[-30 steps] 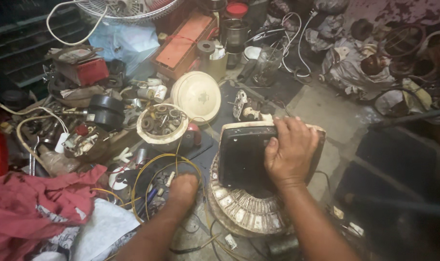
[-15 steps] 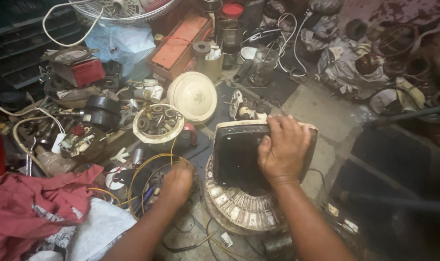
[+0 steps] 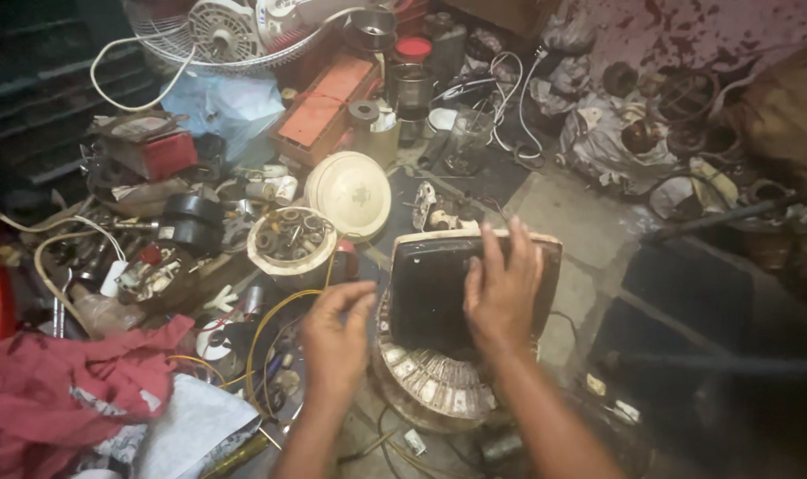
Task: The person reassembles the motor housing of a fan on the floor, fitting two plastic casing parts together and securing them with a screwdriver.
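A cluttered workshop floor point(image 3: 590, 222) is shown from above, the view now lying nearer than half a second earlier. A dark rectangular cover point(image 3: 430, 288) is seen at centre, laid flat over a round wound stator point(image 3: 430, 386) whose lower rim projects beneath it. The cover's long axis is set roughly left to right, its cream top edge turned away from the viewer. The right hand point(image 3: 501, 288) is pressed on the cover's right half; its fingers, curled over the top edge before, are now spread flat and pointed away, nothing being grasped. The left hand point(image 3: 337, 341), formerly lowered beside the stator's left rim, is now raised, loosely half-curled and empty, just left of the cover without touching it. Bare concrete is left open to the upper right of the cover; the left side is crowded by a red cloth point(image 3: 58, 399), a yellow wire loop point(image 3: 266, 324) and a cream bowl of small parts point(image 3: 290, 241).
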